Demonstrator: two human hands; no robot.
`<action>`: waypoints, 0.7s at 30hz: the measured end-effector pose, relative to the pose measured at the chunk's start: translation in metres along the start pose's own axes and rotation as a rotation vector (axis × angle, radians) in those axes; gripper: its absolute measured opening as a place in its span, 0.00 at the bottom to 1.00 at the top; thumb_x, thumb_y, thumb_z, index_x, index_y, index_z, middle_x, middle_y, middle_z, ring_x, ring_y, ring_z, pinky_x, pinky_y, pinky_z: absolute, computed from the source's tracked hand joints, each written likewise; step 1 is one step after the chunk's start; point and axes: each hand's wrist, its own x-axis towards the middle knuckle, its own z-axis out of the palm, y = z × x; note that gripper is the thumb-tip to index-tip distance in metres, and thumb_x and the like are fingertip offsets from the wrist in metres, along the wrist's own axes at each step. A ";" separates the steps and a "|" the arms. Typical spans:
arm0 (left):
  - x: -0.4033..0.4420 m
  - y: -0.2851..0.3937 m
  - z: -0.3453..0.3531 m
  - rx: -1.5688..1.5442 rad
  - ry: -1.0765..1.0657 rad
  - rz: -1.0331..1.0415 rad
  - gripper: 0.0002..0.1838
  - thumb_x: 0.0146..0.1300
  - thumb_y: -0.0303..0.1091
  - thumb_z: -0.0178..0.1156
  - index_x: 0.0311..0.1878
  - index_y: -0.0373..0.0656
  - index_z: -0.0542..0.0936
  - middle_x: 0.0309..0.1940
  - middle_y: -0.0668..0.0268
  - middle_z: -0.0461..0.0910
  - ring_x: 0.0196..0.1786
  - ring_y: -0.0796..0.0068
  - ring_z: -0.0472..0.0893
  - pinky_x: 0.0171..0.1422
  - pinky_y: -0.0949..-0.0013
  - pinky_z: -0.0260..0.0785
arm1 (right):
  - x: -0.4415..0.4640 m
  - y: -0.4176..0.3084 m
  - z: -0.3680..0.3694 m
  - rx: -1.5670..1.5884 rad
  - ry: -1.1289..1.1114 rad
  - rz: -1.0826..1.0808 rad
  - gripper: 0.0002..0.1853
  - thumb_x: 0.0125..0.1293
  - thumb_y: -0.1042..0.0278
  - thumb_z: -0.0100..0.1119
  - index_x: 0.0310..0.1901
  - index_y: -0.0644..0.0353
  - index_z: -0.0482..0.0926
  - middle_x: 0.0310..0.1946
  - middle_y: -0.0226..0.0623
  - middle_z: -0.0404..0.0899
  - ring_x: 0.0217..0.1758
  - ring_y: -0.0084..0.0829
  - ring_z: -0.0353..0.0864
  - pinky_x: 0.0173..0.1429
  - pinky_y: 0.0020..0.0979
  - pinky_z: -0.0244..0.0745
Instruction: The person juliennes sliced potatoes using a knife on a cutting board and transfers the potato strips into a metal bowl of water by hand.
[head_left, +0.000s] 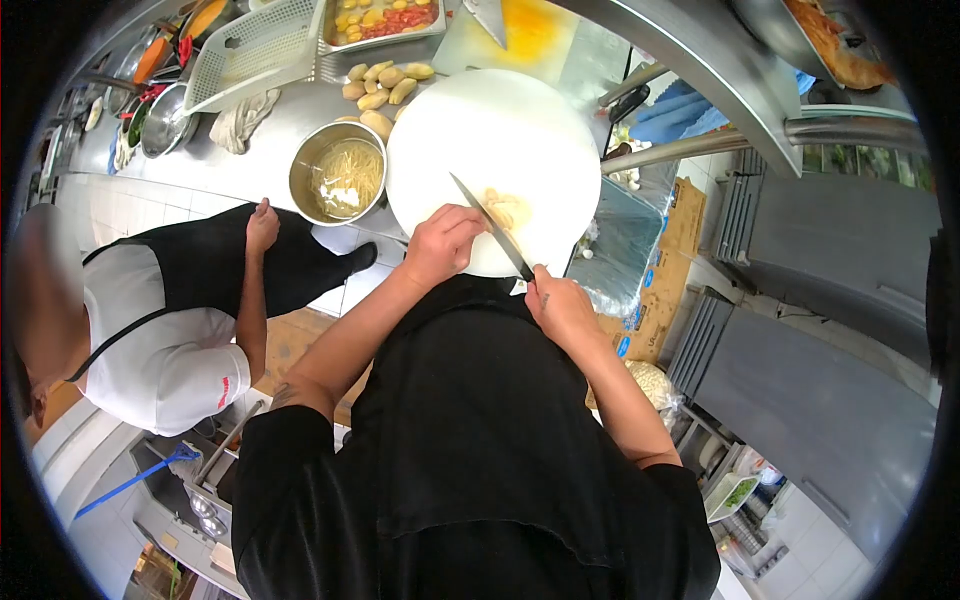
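Observation:
My right hand (557,305) is wrapped round the dark handle of a kitchen knife (493,229), its blade slanting up and left over a round white cutting board (490,120). On the left side of the blade, my left hand (445,240) has its fingers curled and pressed down at the board; what they grip is hidden. Thin pale slices (508,208), which look like potato, lie just right of the blade. Beside the board stands a metal pot (297,180) of pale thin strips (350,178). Whole potatoes (376,123) rest on the steel counter behind it.
A co-worker in a white shirt (165,330) stands at the left. Behind are a white perforated basket (250,60), a tray of cut red and yellow food (388,22), and a yellow-stained board (525,45) with a blade. A metal rail (690,148) and plastic-lined bin (610,265) lie right.

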 end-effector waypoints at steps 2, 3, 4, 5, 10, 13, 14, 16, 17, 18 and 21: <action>0.001 0.002 -0.001 0.005 -0.001 -0.002 0.17 0.46 0.13 0.66 0.40 0.40 0.87 0.45 0.65 0.88 0.45 0.60 0.88 0.47 0.61 0.85 | 0.000 0.001 0.002 -0.026 -0.016 -0.004 0.08 0.79 0.68 0.60 0.47 0.65 0.76 0.28 0.61 0.86 0.37 0.66 0.88 0.45 0.62 0.80; 0.001 0.002 -0.001 0.010 -0.003 -0.005 0.17 0.46 0.13 0.66 0.40 0.40 0.87 0.45 0.65 0.88 0.45 0.60 0.88 0.47 0.60 0.84 | 0.000 0.001 0.003 -0.025 -0.014 -0.004 0.08 0.79 0.68 0.60 0.47 0.65 0.76 0.28 0.61 0.86 0.37 0.66 0.88 0.45 0.62 0.80; 0.001 0.002 -0.001 0.011 -0.003 -0.003 0.17 0.46 0.13 0.66 0.40 0.40 0.87 0.45 0.65 0.88 0.45 0.60 0.88 0.47 0.60 0.84 | -0.001 0.000 0.004 -0.028 -0.010 -0.009 0.08 0.79 0.68 0.60 0.47 0.65 0.77 0.29 0.61 0.86 0.37 0.66 0.88 0.45 0.62 0.80; 0.000 0.002 -0.001 0.025 -0.013 0.004 0.16 0.46 0.13 0.66 0.40 0.40 0.87 0.45 0.65 0.87 0.45 0.60 0.87 0.47 0.60 0.84 | -0.001 0.000 0.004 -0.032 -0.006 -0.013 0.09 0.79 0.68 0.59 0.48 0.66 0.77 0.29 0.60 0.86 0.37 0.65 0.88 0.45 0.62 0.81; 0.002 0.003 -0.002 0.044 -0.041 0.027 0.16 0.46 0.13 0.66 0.40 0.39 0.87 0.44 0.64 0.87 0.45 0.59 0.87 0.47 0.61 0.84 | -0.002 0.002 0.005 -0.007 0.023 -0.041 0.09 0.79 0.67 0.60 0.49 0.65 0.77 0.29 0.60 0.86 0.37 0.65 0.88 0.44 0.62 0.80; 0.003 0.003 -0.002 0.062 -0.058 0.034 0.15 0.46 0.14 0.66 0.39 0.39 0.87 0.45 0.63 0.87 0.46 0.59 0.87 0.48 0.61 0.84 | -0.004 -0.002 -0.001 0.006 0.035 -0.032 0.10 0.79 0.66 0.61 0.48 0.65 0.77 0.28 0.60 0.85 0.36 0.67 0.87 0.44 0.64 0.79; 0.003 0.003 -0.002 0.071 -0.058 0.040 0.15 0.46 0.14 0.66 0.39 0.39 0.87 0.45 0.63 0.87 0.46 0.59 0.87 0.48 0.61 0.84 | -0.005 -0.004 -0.004 0.005 0.030 -0.020 0.10 0.79 0.66 0.61 0.48 0.65 0.77 0.28 0.60 0.85 0.36 0.66 0.87 0.44 0.64 0.79; 0.003 0.003 -0.001 0.078 -0.058 0.045 0.15 0.47 0.14 0.66 0.39 0.39 0.87 0.45 0.63 0.87 0.47 0.59 0.87 0.48 0.61 0.84 | -0.007 -0.005 -0.006 0.002 0.037 -0.027 0.10 0.79 0.66 0.61 0.47 0.65 0.77 0.28 0.60 0.85 0.36 0.66 0.87 0.44 0.64 0.79; 0.003 0.003 -0.001 0.080 -0.063 0.043 0.15 0.47 0.14 0.66 0.39 0.39 0.87 0.45 0.63 0.87 0.47 0.59 0.87 0.49 0.62 0.84 | -0.008 -0.006 -0.006 -0.002 0.042 -0.037 0.10 0.79 0.66 0.61 0.47 0.66 0.77 0.28 0.60 0.85 0.36 0.66 0.87 0.45 0.64 0.79; 0.003 0.003 -0.002 0.082 -0.068 0.040 0.15 0.48 0.14 0.66 0.39 0.39 0.87 0.45 0.63 0.87 0.47 0.59 0.87 0.49 0.62 0.84 | -0.008 -0.005 -0.006 -0.002 0.041 -0.037 0.10 0.79 0.66 0.61 0.47 0.66 0.77 0.28 0.60 0.85 0.36 0.66 0.87 0.45 0.64 0.79; 0.005 0.005 -0.003 0.081 -0.072 0.046 0.15 0.49 0.13 0.65 0.40 0.39 0.87 0.45 0.63 0.87 0.46 0.59 0.87 0.48 0.61 0.84 | -0.008 -0.002 -0.002 -0.048 0.022 -0.040 0.08 0.78 0.70 0.59 0.48 0.66 0.78 0.29 0.58 0.87 0.37 0.63 0.89 0.45 0.60 0.82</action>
